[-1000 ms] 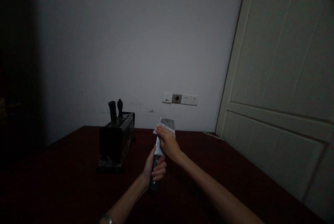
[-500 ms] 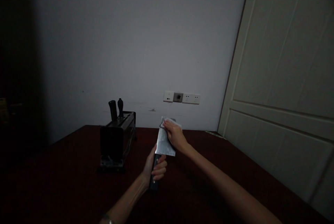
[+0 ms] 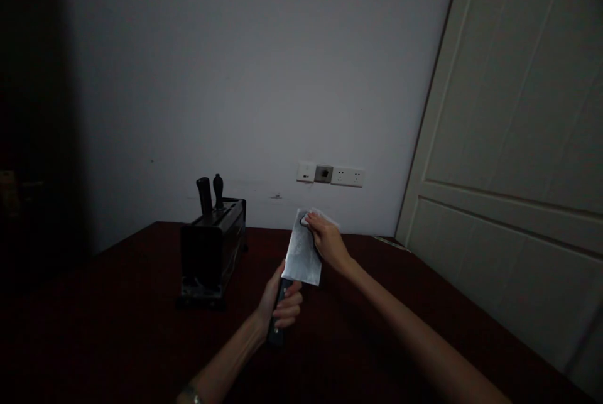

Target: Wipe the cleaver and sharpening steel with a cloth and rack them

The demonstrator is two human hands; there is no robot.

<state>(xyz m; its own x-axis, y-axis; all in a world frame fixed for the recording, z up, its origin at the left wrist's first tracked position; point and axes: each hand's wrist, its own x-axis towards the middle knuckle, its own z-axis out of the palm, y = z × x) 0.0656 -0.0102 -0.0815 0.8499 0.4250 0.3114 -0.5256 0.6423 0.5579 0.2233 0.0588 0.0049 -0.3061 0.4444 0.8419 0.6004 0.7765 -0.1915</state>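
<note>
My left hand [image 3: 281, 303] is wrapped round the black handle of a cleaver [image 3: 302, 257], whose broad steel blade points up and away from me. Against the upper right part of that blade, my right hand [image 3: 328, 239] presses a thin white cloth or tissue [image 3: 325, 216]. Its fingers are closed on the white piece, which is partly hidden under them. The cleaver is held above the dark red tabletop. To the left stands a black knife block [image 3: 213, 250] with two black handles sticking up from its top.
The dark red table [image 3: 141, 266] reaches back to a pale wall. Sockets [image 3: 347, 176] sit low on the wall behind the cleaver. A white panelled door [image 3: 509, 171] rises on the right, and the far left is in deep shadow.
My right hand has shifted a little to the right with the white cloth, towards the blade's edge. More of the blade's upper left now shows. My left hand keeps its grip.
</note>
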